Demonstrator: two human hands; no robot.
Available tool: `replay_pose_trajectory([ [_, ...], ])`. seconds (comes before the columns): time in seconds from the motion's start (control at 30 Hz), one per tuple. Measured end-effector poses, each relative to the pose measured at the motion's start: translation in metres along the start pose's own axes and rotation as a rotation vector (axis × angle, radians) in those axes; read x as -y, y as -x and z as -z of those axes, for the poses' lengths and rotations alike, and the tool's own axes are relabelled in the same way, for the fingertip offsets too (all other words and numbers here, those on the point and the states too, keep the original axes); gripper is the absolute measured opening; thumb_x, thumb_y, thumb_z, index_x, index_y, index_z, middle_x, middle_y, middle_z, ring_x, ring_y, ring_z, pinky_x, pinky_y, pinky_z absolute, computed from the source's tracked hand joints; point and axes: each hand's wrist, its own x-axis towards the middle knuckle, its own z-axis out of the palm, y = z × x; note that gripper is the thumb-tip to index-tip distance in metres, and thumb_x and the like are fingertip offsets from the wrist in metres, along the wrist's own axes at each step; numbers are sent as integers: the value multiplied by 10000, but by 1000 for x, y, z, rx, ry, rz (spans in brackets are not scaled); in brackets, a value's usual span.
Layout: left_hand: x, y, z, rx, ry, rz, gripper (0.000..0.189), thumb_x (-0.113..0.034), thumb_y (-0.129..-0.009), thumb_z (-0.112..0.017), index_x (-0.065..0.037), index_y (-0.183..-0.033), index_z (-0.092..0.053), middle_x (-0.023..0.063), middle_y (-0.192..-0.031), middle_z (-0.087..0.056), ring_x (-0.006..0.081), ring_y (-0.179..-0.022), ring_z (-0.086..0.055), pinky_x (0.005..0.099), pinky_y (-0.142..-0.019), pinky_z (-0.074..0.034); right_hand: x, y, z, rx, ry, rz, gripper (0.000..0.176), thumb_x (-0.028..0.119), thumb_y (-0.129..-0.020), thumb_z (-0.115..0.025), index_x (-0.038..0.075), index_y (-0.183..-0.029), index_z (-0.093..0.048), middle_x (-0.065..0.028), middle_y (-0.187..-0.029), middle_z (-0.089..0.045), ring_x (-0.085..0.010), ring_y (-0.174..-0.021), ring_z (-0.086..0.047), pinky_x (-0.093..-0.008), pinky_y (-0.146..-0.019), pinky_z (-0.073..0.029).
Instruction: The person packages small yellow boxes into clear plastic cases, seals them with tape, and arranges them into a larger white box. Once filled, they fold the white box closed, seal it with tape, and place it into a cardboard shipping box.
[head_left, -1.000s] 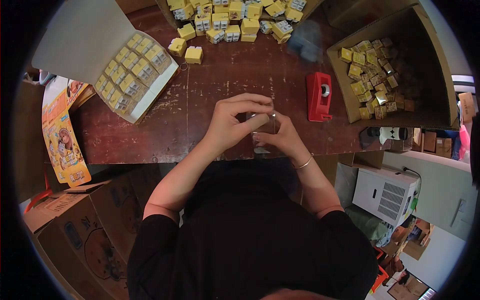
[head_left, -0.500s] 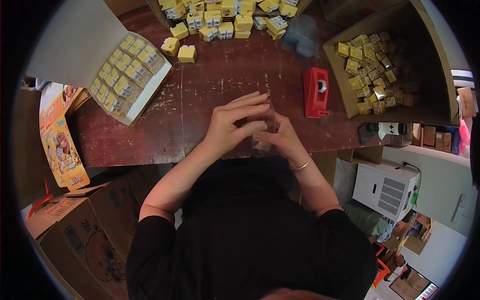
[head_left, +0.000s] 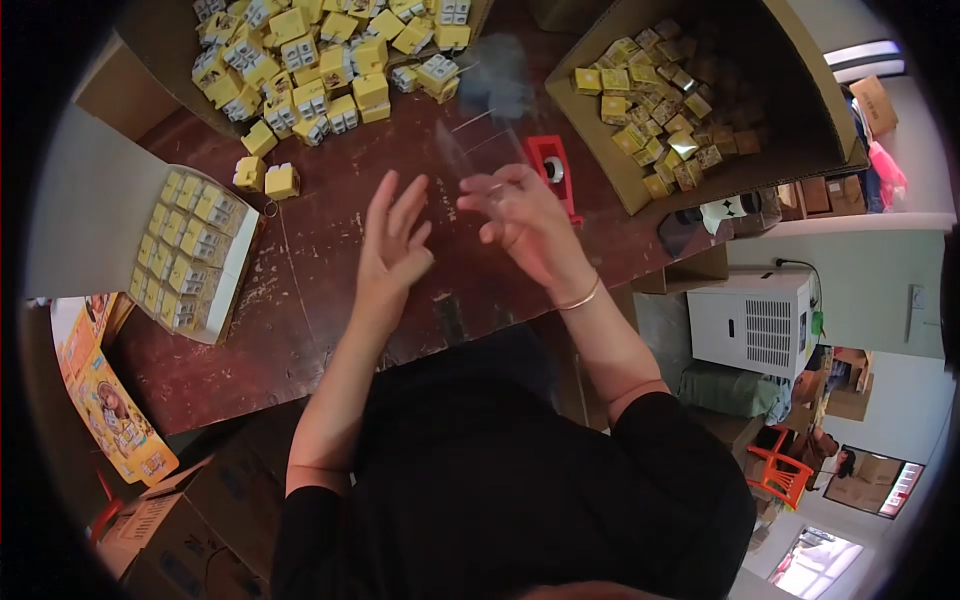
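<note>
My left hand (head_left: 393, 245) is raised over the table, fingers apart and nothing in it. Close by on the right, my right hand (head_left: 528, 228) has its fingers bent and blurred by motion. They pinch a thin clear plastic film (head_left: 478, 150), which sticks out toward the far side of the table. Just beyond that hand stands a red tape dispenser (head_left: 551, 172). A heap of clear plastic (head_left: 495, 78) lies farther back. Two yellow-and-white block-shaped toys (head_left: 282, 181) sit on the table to the left, one with a metal ring beside it.
An open white display box (head_left: 225, 300) at the left holds rows of yellow toys. A cardboard box (head_left: 150, 95) at the back spills many more onto the dark red table (head_left: 340, 350). At the right, another cardboard box (head_left: 800, 125) holds small yellow packets.
My hands have parted; the left now stands open, while the right has carried the clear film up and away. The camera view has turned and shifted, so the table things appear displaced.
</note>
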Motion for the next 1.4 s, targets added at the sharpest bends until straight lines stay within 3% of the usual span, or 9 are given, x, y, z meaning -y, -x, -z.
replay_pose_trajectory([
  [0.17,4,-10,0,-6,-62,68,579,-196,-829,-639,-103,-1345,-393,121,-1310,-507,231,-1213,-475,424,-1041,-347,28,-36,43,112,555,-159,389,127,-832,-669,64,-1170,-488,-105,-1004,-651,-136,-917,-633,-249,-666,-499],
  [0.3,-8,-6,27,-19,113,210,425,-246,-860,-596,-100,-1236,-463,106,-1281,-530,230,-1137,-522,440,-954,-424,108,-116,211,-948,1667,704,493,316,-779,-727,-9,-1110,-561,-189,-1076,-616,-329,-905,-606,-428,-792,-497],
  [0.37,-10,-3,28,-16,59,263,455,-356,-867,-602,-124,-1234,-466,89,-1296,-519,233,-1145,-514,456,-973,-403,139,-133,239,-1271,1797,506,637,324,-731,-768,-15,-1194,-493,-211,-1160,-567,-368,-974,-580,-458,-844,-478],
  [0.5,-11,4,23,23,114,345,561,-409,-858,-605,-110,-1297,-424,152,-1315,-499,254,-1181,-499,418,-952,-418,154,-145,250,-1160,1790,251,742,323,-692,-794,-31,-1232,-428,-239,-1138,-565,-388,-983,-576,-467,-872,-466],
  [0.6,-18,8,25,78,173,366,597,-402,-867,-593,-90,-1334,-390,197,-1321,-485,272,-1199,-492,395,-948,-424,143,-134,219,-816,1242,612,701,214,-692,-794,-25,-1241,-430,-188,-1074,-597,-272,-1002,-601,-358,-877,-498],
  [0.83,-16,8,53,42,144,410,589,-383,-882,-569,-73,-1342,-373,219,-1293,-502,298,-1182,-512,391,-944,-442,26,-45,55,40,511,161,563,-121,-738,-579,68,-1259,-477,-88,-1319,-469,-173,-1083,-554,-275,-781,-528],
  [1.1,-10,25,81,-87,50,376,486,-369,-900,-555,-80,-1264,-413,197,-1241,-546,259,-1116,-561,345,-856,-482,-77,-18,36,-20,-51,-30,365,-59,-775,-636,93,-1037,-431,-93,-1224,-464,-216,-1168,-484,-362,-928,-486],
  [1.17,-11,33,86,-112,117,359,416,-268,-918,-546,-82,-1270,-425,192,-1203,-575,245,-1091,-582,319,-798,-492,-93,-14,42,-94,647,193,346,-36,-787,-650,95,-983,-396,-91,-1160,-463,-173,-1093,-488,-306,-913,-449],
  [1.4,-12,43,95,-146,98,376,431,-265,-922,-542,-63,-1277,-405,186,-1194,-582,225,-1064,-593,302,-783,-495,-102,-4,41,-162,774,304,360,-54,-785,-658,85,-987,-395,-85,-1131,-460,-151,-1043,-488,-286,-928,-415],
])
